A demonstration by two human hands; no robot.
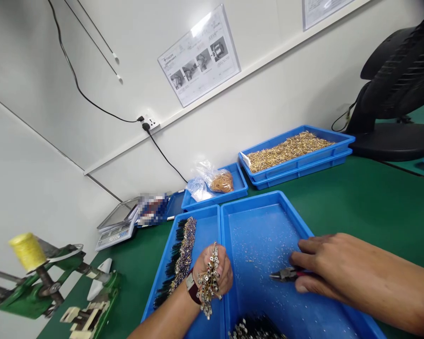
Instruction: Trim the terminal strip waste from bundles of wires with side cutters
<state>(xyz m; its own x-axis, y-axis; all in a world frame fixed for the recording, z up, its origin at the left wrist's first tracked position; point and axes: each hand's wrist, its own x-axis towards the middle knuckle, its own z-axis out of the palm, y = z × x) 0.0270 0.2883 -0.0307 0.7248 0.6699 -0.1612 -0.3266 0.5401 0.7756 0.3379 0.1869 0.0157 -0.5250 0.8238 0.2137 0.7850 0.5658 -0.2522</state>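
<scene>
My left hand (217, 275) is closed around a bunch of wired parts with small shiny metal ends (209, 282); the ends hang out over the wrist side, and the rest of the bunch is hidden in the fist. My right hand (320, 263) has its fingers and thumb around the red handles of small cutting pliers (285, 274), whose jaws point left, low over the right blue tray (257, 216). Rows of similar parts with dark leads (183, 249) lie in the left blue tray (207, 226). Another heap of such parts (256, 327) sits at the near end of the right tray.
Small clippings dot the right tray's floor. Behind stand stacked trays of gold-coloured pieces (293, 150) and a tray with plastic bags (222, 181). A scale (116, 230) and a green machine with a yellow spool (28, 252) are at left, a black fan (392, 94) at right.
</scene>
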